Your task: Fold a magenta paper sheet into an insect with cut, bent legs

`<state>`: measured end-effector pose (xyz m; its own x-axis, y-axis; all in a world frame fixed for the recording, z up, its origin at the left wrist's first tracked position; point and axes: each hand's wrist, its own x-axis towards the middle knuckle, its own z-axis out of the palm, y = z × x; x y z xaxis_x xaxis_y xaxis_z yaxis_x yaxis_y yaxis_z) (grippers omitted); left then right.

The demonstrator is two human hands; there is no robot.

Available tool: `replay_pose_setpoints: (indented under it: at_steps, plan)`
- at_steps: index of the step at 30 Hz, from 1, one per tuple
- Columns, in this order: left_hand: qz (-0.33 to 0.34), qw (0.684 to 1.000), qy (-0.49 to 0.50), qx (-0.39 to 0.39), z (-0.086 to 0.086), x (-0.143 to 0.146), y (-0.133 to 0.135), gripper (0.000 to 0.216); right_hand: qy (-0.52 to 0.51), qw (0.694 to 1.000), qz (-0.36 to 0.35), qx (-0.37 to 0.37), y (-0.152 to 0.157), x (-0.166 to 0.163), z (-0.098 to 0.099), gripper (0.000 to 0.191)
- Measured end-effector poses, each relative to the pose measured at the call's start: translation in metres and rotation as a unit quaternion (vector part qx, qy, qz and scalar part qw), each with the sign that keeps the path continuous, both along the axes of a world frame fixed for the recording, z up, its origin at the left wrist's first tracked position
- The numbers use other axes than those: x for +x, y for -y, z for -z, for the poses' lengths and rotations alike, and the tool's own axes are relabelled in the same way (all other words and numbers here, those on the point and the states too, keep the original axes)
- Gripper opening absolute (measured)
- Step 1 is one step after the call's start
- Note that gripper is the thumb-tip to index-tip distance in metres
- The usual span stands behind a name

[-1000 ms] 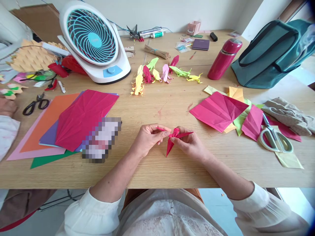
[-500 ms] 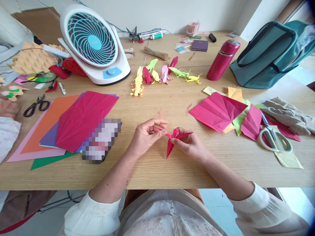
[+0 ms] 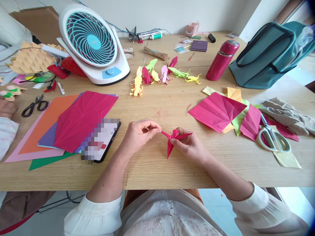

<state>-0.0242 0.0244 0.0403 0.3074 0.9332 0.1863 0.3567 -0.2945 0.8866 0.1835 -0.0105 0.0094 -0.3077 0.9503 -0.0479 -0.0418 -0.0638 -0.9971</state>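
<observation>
A small red origami figure [image 3: 170, 142] with several pointed limbs is held above the table in front of me. My right hand [image 3: 188, 142] pinches its body between thumb and fingers; one point sticks out to the right over the hand and another hangs down. With thumb and forefinger, my left hand [image 3: 142, 134] grips the tip of the thin limb that reaches left. Creased red paper [image 3: 218, 111] lies beyond my right hand. A phone [image 3: 104, 141], partly blurred, rests left of my left hand, beside a stack topped with a creased red sheet [image 3: 83, 121].
Finished paper figures [image 3: 155, 76] stand at mid-table. A fan [image 3: 94, 46] is behind the stack; a red flask [image 3: 222, 60] and teal bag [image 3: 265, 55] are back right. White-handled scissors [image 3: 273, 139] and gloves [image 3: 287, 114] lie right. Another person's hand [image 3: 6, 109] is at the left edge.
My left hand has shifted left along the thin limb to its tip, so more of the limb shows. My right hand keeps its hold on the body.
</observation>
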Motion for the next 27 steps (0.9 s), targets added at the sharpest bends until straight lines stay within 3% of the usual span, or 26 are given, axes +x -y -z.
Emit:
replay_pose_setpoints:
  at_steps: [7, 19, 27]
  plan:
    - [0.037, 0.998, -0.056, -0.004, -0.004, -0.003, -0.001, 0.024, 0.021, 1.000, -0.008, 0.013, 0.002, -0.002, -0.003, 0.028]
    - [0.074, 0.985, -0.104, 0.117, 0.007, 0.011, 0.006, 0.006, 0.050, 0.999, -0.009, 0.019, 0.002, -0.002, 0.003, 0.026]
    - [0.089, 0.995, -0.044, 0.014, 0.002, 0.005, 0.005, 0.013, 0.060, 0.997, -0.045, 0.011, 0.004, -0.004, 0.000, 0.026]
